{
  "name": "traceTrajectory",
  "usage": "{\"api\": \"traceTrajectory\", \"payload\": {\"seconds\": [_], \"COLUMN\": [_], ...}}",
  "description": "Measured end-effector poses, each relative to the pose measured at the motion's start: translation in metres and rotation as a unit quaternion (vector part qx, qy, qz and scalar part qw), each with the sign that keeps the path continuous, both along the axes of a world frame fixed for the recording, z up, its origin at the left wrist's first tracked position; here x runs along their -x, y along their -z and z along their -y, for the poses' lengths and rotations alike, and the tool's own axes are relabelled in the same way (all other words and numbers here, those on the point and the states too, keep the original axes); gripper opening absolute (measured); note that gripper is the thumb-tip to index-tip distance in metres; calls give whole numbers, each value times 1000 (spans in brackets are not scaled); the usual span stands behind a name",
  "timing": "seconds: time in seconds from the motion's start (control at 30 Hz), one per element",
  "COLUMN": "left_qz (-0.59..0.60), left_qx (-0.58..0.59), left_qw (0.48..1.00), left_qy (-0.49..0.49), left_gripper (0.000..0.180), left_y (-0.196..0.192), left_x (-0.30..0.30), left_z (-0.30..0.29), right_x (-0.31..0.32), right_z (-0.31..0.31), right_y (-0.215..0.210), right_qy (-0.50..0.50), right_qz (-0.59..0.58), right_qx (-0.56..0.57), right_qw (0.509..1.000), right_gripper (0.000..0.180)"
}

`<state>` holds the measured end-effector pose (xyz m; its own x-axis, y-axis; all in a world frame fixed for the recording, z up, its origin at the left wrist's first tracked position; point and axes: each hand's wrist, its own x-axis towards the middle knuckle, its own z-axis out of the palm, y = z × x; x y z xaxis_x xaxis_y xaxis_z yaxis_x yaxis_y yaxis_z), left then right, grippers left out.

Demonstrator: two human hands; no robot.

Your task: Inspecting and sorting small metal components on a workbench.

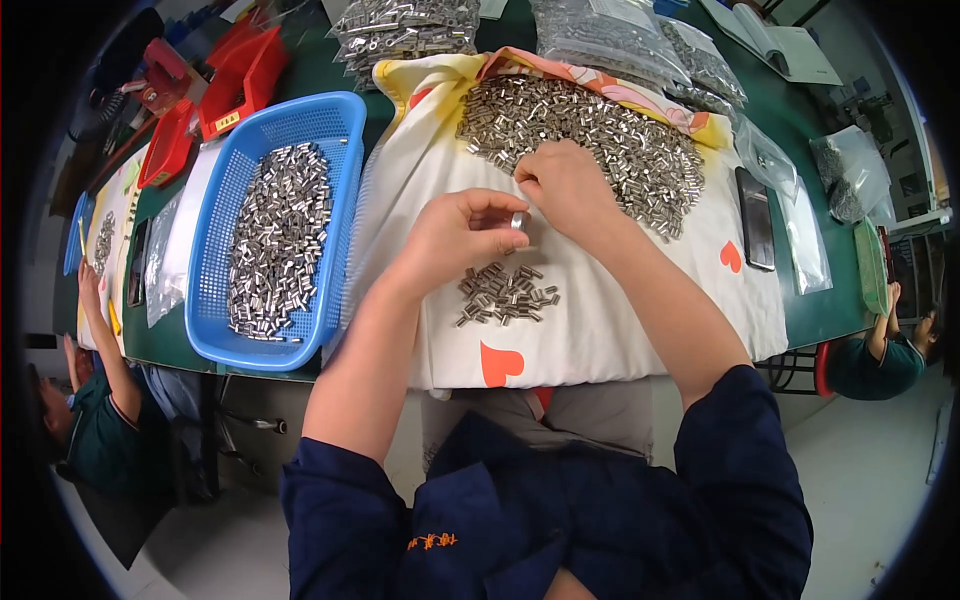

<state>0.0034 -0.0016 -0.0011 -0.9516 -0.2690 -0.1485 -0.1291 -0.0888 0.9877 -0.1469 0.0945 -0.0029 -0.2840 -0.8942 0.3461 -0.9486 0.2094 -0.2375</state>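
Observation:
My left hand point(455, 240) is closed, with a small shiny metal sleeve point(518, 221) pinched between thumb and fingertips. Close by on the right, my right hand point(570, 187) has its fingers curled in at the near edge of a large pile of metal sleeves point(640, 160); whatever they may hold is hidden. Both piles lie on a white patterned cloth point(640, 330). The smaller heap of sleeves point(505, 295) is just below my left hand. Left of the cloth stands a blue plastic basket point(210, 290) with many more sleeves inside.
Filled clear bags point(600, 35) line the table's far side. Red bins point(240, 85) stand beyond the basket. A dark phone point(755, 220) lies right of the cloth, beside a plastic bag point(803, 235). One co-worker point(100, 410) sits at left, another point(875, 355) at right.

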Motion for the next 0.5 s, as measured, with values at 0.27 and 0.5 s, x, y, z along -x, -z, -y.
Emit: {"api": "traceTrajectory", "payload": {"seconds": [0.27, 0.5], "left_qz": [-7, -35], "left_qx": [-29, -77], "left_qw": [999, 996], "left_qy": [-15, -41], "left_gripper": [31, 34], "left_y": [7, 5], "left_x": [0, 3], "left_z": [3, 6], "right_x": [-12, -29], "right_z": [-20, -42], "right_y": [-19, -27], "right_qy": [74, -8], "right_qz": [256, 417], "right_qx": [84, 82], "right_qw": [960, 905], "right_gripper": [12, 12]}}
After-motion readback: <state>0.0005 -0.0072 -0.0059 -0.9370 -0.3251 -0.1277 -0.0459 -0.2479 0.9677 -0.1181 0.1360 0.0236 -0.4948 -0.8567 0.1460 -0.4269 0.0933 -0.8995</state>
